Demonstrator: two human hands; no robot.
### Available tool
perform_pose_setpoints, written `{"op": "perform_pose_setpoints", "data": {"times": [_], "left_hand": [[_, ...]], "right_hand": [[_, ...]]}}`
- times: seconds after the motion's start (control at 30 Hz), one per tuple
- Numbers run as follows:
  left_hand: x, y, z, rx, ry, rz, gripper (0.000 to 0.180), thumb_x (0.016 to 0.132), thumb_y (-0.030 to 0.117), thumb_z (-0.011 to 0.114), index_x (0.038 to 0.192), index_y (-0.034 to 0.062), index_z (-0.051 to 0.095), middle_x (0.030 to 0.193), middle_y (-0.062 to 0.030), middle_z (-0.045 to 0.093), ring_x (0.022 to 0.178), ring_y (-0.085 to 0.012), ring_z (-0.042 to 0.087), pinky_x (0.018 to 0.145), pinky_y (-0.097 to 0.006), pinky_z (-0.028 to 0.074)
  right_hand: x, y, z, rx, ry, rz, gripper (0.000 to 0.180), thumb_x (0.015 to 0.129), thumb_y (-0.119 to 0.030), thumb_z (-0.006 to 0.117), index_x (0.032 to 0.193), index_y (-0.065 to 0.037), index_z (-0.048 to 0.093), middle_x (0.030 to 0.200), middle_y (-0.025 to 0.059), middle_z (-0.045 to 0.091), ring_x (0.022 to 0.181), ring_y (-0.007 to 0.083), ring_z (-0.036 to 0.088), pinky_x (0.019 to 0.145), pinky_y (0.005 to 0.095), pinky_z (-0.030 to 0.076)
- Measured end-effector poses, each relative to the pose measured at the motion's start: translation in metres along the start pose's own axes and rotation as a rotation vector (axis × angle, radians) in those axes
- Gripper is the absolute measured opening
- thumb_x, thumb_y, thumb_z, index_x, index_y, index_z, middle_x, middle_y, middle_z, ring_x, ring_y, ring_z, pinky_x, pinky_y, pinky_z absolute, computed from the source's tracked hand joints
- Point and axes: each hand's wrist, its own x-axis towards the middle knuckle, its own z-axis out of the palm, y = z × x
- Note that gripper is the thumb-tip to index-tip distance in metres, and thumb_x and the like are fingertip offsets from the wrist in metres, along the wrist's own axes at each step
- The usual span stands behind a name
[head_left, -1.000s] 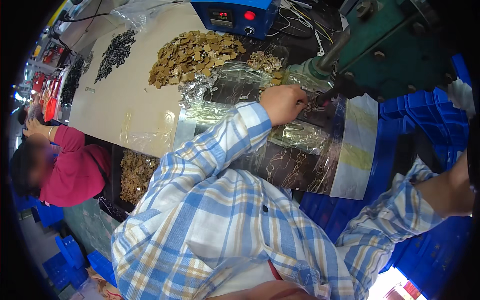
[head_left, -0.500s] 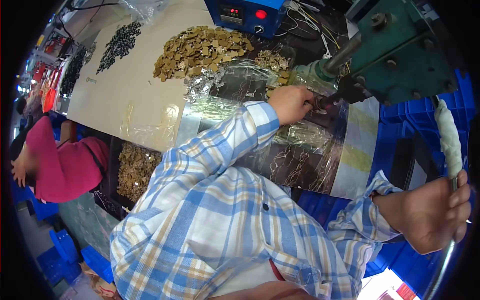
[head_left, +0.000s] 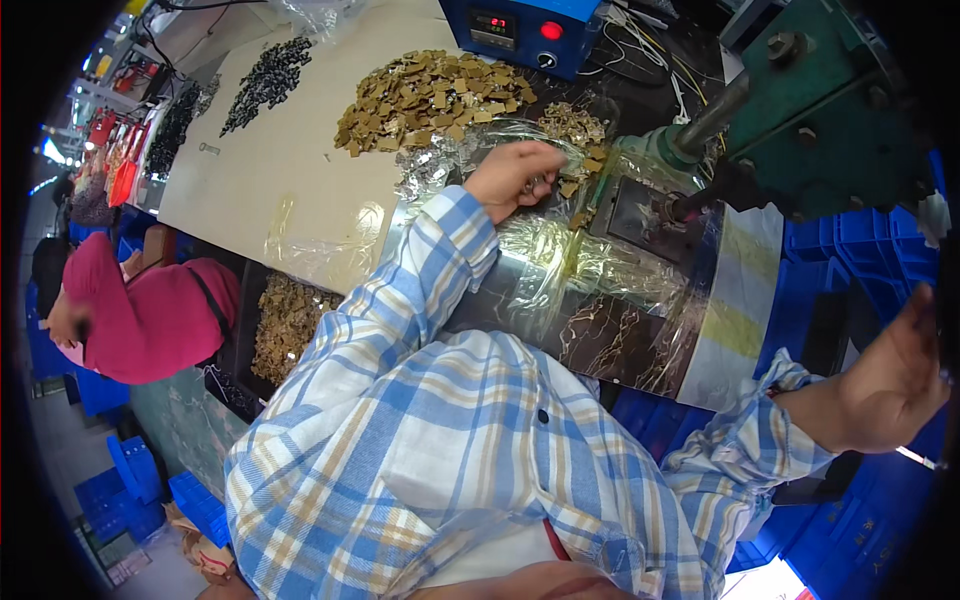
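Note:
My left hand (head_left: 515,178) is closed, thumb and fingers curled together, above the clear plastic film and beside the silvery pieces (head_left: 425,165). Whatever lies between its fingertips is hidden. To its right is the green hand press (head_left: 815,125), with a dark plate (head_left: 650,220) under its ram (head_left: 685,207). Small brown flat pieces (head_left: 575,185) lie between the hand and that plate. At the far right my right hand (head_left: 885,385) is closed around the press lever, whose white-wrapped part (head_left: 935,218) shows at the picture's dark rim. Some of its fingers are lost in that rim.
Brown flat pieces (head_left: 430,100) and small black parts (head_left: 265,85) lie heaped on the tan board (head_left: 260,190). A blue control box (head_left: 520,35) stands behind. A bin of brownish parts (head_left: 285,325) is at left, near a person in pink (head_left: 150,320). Blue crates (head_left: 870,245) stand right.
My left hand has drawn back leftward from the press ram, uncovering the dark plate. My right hand and the lever have swung outward toward the right rim. The whole view has shifted slightly.

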Motion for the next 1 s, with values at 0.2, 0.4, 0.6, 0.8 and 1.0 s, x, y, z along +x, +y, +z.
{"op": "perform_pose_setpoints", "data": {"times": [0.2,0.4,0.6,0.8,1.0], "left_hand": [[0.009,-0.015,0.007,1.551,0.142,0.57,0.021,0.075,0.021,0.063,0.089,0.0057,0.065,0.088,-0.0116,0.062,0.081,-0.0279,0.06,0.071,-0.035,0.047],[0.015,-0.01,-0.007,1.473,0.178,0.473,0.022,0.077,0.024,0.063,0.089,0.0054,0.065,0.076,-0.0099,0.061,0.068,-0.0238,0.058,0.063,-0.033,0.045],[-0.009,0.004,0.023,0.671,-0.09,0.055,0.013,0.083,0.015,0.061,0.085,0.0029,0.064,0.06,0.0025,0.053,0.049,-0.0024,0.04,0.044,-0.019,0.03],[0.012,-0.011,0.062,1.133,-0.308,0.268,0.018,0.077,0.019,0.066,0.082,0.0026,0.064,0.068,-0.0019,0.061,0.06,-0.0104,0.053,0.057,-0.025,0.043],[0.023,-0.018,0.073,1.399,-0.037,0.609,0.017,0.071,0.025,0.066,0.077,0.0098,0.066,0.077,-0.0096,0.062,0.071,-0.0251,0.06,0.063,-0.035,0.046]], "right_hand": [[-0.036,0.021,-0.017,0.127,0.08,0.35,0.022,0.083,0.0,0.038,0.101,0.001,0.051,0.092,0.0126,0.048,0.085,0.0221,0.045,0.088,0.0348,0.037],[-0.044,0.031,-0.015,0.188,0.001,0.439,0.02,0.082,0.0,0.042,0.098,-0.002,0.053,0.09,0.0098,0.046,0.082,0.0194,0.041,0.075,0.0332,0.034],[-0.063,0.033,-0.009,0.205,0.037,0.51,0.019,0.081,0.002,0.044,0.098,-0.001,0.052,0.09,0.01,0.047,0.08,0.0188,0.043,0.074,0.033,0.036],[-0.072,0.037,0.001,0.255,0.088,0.548,0.019,0.08,0.003,0.045,0.098,0.0,0.051,0.09,0.0111,0.049,0.08,0.019,0.045,0.073,0.0318,0.037],[-0.078,0.026,-0.013,0.182,0.1,0.538,0.019,0.081,0.004,0.044,0.098,0.0,0.051,0.089,0.0111,0.049,0.079,0.019,0.045,0.072,0.0314,0.038]]}}
